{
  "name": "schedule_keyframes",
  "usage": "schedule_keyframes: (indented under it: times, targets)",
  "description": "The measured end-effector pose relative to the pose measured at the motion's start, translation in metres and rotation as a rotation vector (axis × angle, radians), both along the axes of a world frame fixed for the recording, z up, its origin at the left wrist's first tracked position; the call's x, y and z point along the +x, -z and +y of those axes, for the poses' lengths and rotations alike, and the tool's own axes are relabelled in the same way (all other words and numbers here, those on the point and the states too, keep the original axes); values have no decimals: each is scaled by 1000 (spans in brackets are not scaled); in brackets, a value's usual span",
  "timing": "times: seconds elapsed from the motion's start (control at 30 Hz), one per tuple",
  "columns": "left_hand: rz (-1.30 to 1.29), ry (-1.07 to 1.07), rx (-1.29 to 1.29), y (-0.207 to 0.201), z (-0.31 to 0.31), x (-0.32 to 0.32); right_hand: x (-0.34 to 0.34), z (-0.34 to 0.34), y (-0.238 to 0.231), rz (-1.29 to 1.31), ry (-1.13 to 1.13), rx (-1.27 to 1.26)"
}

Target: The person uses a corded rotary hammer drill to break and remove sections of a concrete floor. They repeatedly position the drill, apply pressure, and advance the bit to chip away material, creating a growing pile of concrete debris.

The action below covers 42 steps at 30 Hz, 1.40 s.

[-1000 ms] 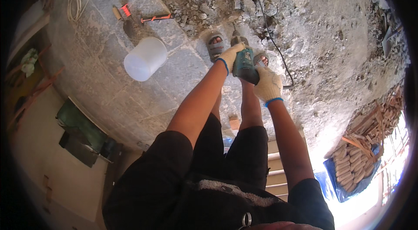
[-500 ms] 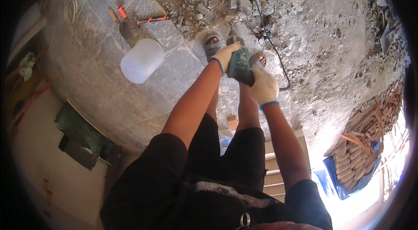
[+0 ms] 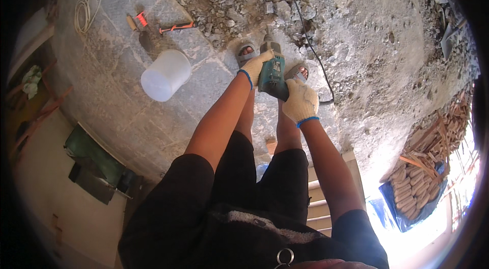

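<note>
A teal rotary hammer drill (image 3: 273,73) is held between my feet, its chuck end pointing away from me toward the broken floor. My left hand (image 3: 257,67), in a cream knit glove, is closed around its front part, on the left side. At the rear end my right hand (image 3: 301,101), gloved alike, wraps the back handle. Whether a finger presses the trigger is hidden. The bit's tip is hard to make out against the grey floor. A black power cord (image 3: 311,47) runs from near my right hand up past the rubble (image 3: 237,2).
Left of my feet lies a white bucket (image 3: 165,75) on its side. Beyond it are a trowel (image 3: 146,40), a red-orange object (image 3: 141,18) and an orange-and-black handled tool (image 3: 177,27). Coiled cable (image 3: 81,16) lies far left. Filled sacks (image 3: 411,192) and wood scraps (image 3: 435,142) sit at right.
The drill and both my hands have shifted slightly left. The drill body now looks straighter, with its rear end swung left. Both hands keep their hold.
</note>
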<state>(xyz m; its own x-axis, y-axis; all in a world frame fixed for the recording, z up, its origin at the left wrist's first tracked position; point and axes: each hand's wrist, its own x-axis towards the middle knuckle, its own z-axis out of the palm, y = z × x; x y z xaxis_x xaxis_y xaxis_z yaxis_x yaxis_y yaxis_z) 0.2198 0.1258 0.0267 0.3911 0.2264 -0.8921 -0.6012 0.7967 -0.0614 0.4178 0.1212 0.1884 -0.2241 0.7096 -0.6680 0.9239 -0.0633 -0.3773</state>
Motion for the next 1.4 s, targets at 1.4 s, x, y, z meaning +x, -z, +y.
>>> schedule_keyframes:
  times: [1.4]
  targets:
    - [34,-240,8,-8,9,46,37,63,16,-114,-242,-110]
